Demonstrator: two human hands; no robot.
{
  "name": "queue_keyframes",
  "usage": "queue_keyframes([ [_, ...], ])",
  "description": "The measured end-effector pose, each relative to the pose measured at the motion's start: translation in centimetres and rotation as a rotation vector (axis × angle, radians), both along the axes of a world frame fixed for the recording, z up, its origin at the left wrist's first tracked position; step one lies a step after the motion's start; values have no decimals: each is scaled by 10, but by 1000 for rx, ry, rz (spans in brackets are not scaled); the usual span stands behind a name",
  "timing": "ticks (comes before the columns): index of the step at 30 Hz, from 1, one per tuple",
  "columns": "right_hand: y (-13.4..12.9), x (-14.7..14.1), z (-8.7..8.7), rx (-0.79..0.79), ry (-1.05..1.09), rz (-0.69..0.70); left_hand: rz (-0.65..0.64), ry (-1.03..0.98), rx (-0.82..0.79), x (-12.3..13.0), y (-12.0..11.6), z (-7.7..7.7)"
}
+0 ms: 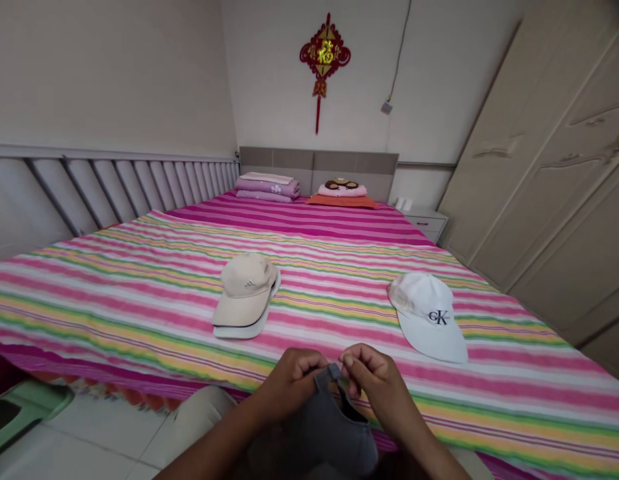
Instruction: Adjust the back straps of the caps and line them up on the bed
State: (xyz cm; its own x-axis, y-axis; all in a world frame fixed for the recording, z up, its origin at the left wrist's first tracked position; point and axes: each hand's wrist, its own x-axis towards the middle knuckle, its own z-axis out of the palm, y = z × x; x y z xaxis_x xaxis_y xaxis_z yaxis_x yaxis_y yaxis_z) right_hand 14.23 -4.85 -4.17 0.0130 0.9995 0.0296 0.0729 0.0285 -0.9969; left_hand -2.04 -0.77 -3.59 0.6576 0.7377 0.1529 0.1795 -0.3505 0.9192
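Presently, gray cap [334, 433] located at the bed's [164, 293] near edge. Left hand [294, 383] clamped on its back strap [334, 372]; right hand [382, 387], fingertips together beside the strap, contact unclear. White cap [424, 303] lies farther right.

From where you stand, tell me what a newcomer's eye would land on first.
Probably the striped cloth in pink, green and yellow, spread across the near part of the bed. Next, likely the red hanging ornament on the far wall, and the white cap lying on the cloth's right side.
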Motion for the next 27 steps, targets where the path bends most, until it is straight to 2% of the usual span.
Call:
queue_keyframes([
  [2,-6,0,4,190,-237,21,-9,-21,-82,-1,2,-3],
  [5,-13,-1,10,417,-632,132,-34,-33,-168,-2,4,-5],
  [7,-15,-2,10,445,-807,156,-47,-17,-177,-2,4,-5],
  [10,-13,-3,7,363,-923,120,-45,-10,-131,-1,4,-2],
  [12,-11,-4,5,307,-853,81,-42,-47,-152,-1,4,-1],
  [13,-10,-5,4,278,-743,74,-45,-75,-184,-1,4,0],
  [18,-5,-14,-6,-2,195,124,-12,-181,-300,0,4,-4],
  [20,-4,-16,-10,-47,324,93,10,-214,-358,0,4,-9],
  [21,-4,-16,-10,-30,293,66,14,-230,-399,-1,5,-11],
  [23,-4,-13,-8,69,82,29,16,-244,-465,-1,6,-14],
  [27,-9,-5,2,331,-443,128,14,-249,-496,-2,7,-15],
])
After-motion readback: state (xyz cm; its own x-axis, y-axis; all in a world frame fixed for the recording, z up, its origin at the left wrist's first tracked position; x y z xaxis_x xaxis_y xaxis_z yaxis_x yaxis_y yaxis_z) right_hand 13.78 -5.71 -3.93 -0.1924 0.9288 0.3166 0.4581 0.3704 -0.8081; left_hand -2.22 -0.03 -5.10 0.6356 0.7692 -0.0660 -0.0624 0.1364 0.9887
